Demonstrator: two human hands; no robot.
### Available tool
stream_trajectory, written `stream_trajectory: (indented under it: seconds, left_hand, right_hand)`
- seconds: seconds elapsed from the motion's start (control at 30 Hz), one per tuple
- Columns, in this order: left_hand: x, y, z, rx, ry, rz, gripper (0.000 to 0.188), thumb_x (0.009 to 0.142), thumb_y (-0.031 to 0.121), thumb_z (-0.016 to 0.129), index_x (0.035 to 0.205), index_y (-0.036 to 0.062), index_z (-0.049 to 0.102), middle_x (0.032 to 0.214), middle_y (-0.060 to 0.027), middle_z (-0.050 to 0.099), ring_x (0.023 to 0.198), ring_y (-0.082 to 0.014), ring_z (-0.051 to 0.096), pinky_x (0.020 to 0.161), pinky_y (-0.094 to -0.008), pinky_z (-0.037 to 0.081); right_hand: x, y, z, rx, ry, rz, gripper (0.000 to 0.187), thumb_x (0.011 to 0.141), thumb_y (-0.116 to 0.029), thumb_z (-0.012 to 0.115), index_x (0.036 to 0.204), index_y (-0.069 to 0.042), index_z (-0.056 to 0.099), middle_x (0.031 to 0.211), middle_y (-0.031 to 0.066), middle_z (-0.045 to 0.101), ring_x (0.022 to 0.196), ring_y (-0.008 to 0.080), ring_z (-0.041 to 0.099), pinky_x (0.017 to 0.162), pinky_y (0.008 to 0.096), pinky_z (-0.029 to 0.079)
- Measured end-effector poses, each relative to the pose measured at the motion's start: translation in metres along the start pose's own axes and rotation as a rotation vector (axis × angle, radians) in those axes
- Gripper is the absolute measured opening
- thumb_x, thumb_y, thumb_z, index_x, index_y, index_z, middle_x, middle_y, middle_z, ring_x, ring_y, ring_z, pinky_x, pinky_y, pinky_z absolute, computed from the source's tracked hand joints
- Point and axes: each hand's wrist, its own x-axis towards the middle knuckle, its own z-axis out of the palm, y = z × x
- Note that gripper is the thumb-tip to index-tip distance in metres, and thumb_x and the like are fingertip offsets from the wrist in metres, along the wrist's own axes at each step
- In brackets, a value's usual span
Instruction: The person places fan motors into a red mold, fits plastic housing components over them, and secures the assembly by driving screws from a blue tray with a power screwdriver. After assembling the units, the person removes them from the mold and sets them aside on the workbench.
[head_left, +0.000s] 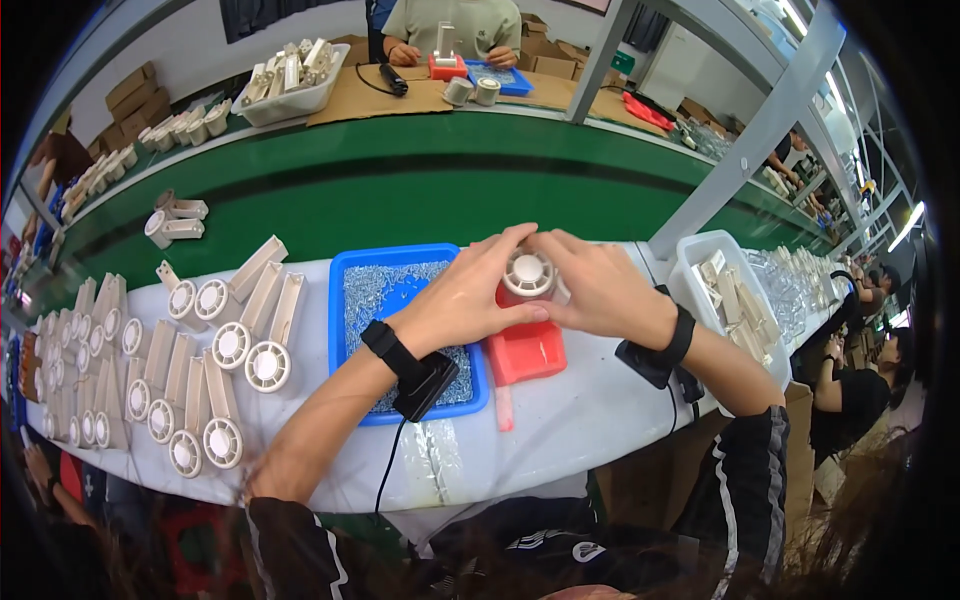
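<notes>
Between my two hands, over a red block (527, 352) on the table, is a cream plastic piece with a round slotted cap (528, 272). My left hand (462, 292) curls around its left side, thumb in front. From the right, my right hand (606, 290) closes on the same piece, its fingers partly hidden behind it. The lower part of the piece cannot be seen. Just left of the block lies a blue tray (337, 335) of small metal screws, partly under my left forearm.
Many similar cream pieces (232, 345) with long arms crowd the table's left side. At the right stands a white bin (685, 285) of cream parts. Beyond runs a green conveyor belt (400, 185), with a few pieces (180, 222) on it. A person sits across it. A metal post (740, 150) rises at right.
</notes>
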Motion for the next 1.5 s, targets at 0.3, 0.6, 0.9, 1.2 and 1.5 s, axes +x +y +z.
stream_trajectory:
  seconds: [0.3, 0.6, 0.9, 1.2, 1.5]
  left_hand:
    - [-0.001, -0.004, -0.009, 0.084, 0.016, -0.114, 0.069, 0.076, 0.019, 0.086, 0.136, 0.0008, 0.056, 0.125, -0.0211, 0.059, 0.116, -0.0388, 0.062, 0.098, -0.0438, 0.053]
    - [-0.001, -0.022, 0.0, 0.049, 0.082, -0.119, 0.058, 0.075, 0.013, 0.087, 0.128, 0.0047, 0.067, 0.121, -0.0161, 0.063, 0.111, -0.0339, 0.065, 0.097, -0.041, 0.054]
    - [-0.005, -0.016, 0.008, 0.074, 0.11, -0.091, 0.051, 0.075, 0.016, 0.088, 0.118, 0.0019, 0.065, 0.111, -0.0167, 0.066, 0.104, -0.0358, 0.067, 0.091, -0.0419, 0.055]
    - [-0.003, -0.017, 0.003, 0.077, -0.005, -0.132, 0.048, 0.074, 0.017, 0.089, 0.11, 0.0001, 0.062, 0.109, -0.0168, 0.067, 0.104, -0.0348, 0.066, 0.092, -0.0411, 0.053]
    - [0.0, 0.032, -0.042, 0.172, -0.189, -0.112, 0.047, 0.079, 0.014, 0.084, 0.116, -0.0003, 0.06, 0.111, -0.0179, 0.065, 0.107, -0.0335, 0.066, 0.092, -0.0411, 0.052]
  right_hand:
    - [-0.037, -0.012, -0.008, 0.229, 0.002, -0.08, 0.083, 0.077, -0.016, 0.085, 0.15, -0.014, 0.046, 0.148, 0.0135, 0.048, 0.11, 0.0334, 0.066, 0.084, 0.0421, 0.059]
    - [-0.043, -0.007, 0.011, 0.184, -0.046, -0.233, 0.066, 0.08, -0.011, 0.084, 0.141, -0.01, 0.058, 0.131, 0.015, 0.063, 0.117, 0.0347, 0.064, 0.099, 0.0439, 0.055]
    - [-0.036, -0.003, 0.019, 0.322, -0.082, -0.179, 0.059, 0.08, -0.017, 0.084, 0.133, -0.008, 0.062, 0.122, 0.0153, 0.068, 0.112, 0.0352, 0.065, 0.101, 0.0445, 0.052]
    - [-0.064, 0.008, 0.003, 0.204, 0.059, -0.125, 0.059, 0.082, -0.017, 0.083, 0.136, -0.008, 0.062, 0.13, 0.0127, 0.066, 0.118, 0.0325, 0.063, 0.102, 0.0419, 0.052]
    - [-0.203, 0.207, -0.088, -0.285, 0.072, 0.755, 0.063, 0.087, -0.031, 0.079, 0.137, 0.001, 0.057, 0.131, 0.0235, 0.065, 0.119, 0.0414, 0.063, 0.104, 0.0455, 0.05]
